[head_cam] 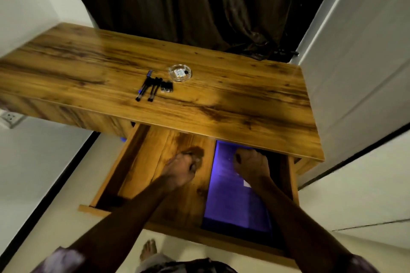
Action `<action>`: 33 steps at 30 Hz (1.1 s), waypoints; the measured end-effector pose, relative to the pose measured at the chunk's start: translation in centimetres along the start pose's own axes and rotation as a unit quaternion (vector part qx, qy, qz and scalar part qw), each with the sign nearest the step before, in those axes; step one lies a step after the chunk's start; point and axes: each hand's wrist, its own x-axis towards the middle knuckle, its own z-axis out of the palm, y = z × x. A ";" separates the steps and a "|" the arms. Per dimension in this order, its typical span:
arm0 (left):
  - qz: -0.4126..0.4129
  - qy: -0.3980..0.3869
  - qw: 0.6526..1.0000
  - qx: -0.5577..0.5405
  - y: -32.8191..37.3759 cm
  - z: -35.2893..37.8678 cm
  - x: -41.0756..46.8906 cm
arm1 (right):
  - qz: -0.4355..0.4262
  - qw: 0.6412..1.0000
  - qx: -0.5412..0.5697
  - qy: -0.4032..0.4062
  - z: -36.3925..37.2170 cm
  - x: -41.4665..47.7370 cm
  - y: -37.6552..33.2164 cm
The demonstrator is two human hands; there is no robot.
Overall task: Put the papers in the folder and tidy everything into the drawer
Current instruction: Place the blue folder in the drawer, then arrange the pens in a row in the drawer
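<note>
A purple folder [235, 201] lies flat in the right half of the open wooden drawer [142, 162], under the desk's front edge. My right hand [251, 165] rests on the folder's far end; its fingers bend down out of sight. My left hand [183, 167] is over the bare drawer bottom just left of the folder, fingers curled, with nothing visible in it. Several black pens [147, 87] and small black clips [166, 86] lie on the desk top [244, 99]. No loose papers are visible.
A glass ashtray [180, 72] holding small items stands behind the clips. A dark curtain [199, 6] hangs behind the desk, white walls on both sides. A wall socket [10, 117] is at the left. My bare foot [148, 250] is on the floor below the drawer.
</note>
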 end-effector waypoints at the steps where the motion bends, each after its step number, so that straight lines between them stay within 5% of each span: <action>1: -0.015 0.010 1.000 -0.006 -0.8 -0.9 0.4 | -0.015 1.000 0.010 0.013 -0.1 0.9 -1.1; 9: -0.037 0.116 0.992 -0.037 -7.0 -8.9 3.3 | -0.070 0.995 0.071 -0.008 -1.3 8.4 -13.0; 18: -0.130 0.207 0.966 -0.084 -16.3 -17.5 10.5 | -0.033 0.989 0.132 -0.060 0.7 17.4 -27.2; 25: -0.185 0.174 0.957 -0.137 -19.7 -19.6 17.7 | 0.022 0.979 0.160 -0.126 4.2 21.7 -30.1; 33: -0.226 0.137 0.959 -0.102 -20.7 -20.1 23.0 | 0.070 0.975 0.185 -0.103 4.2 22.6 -29.4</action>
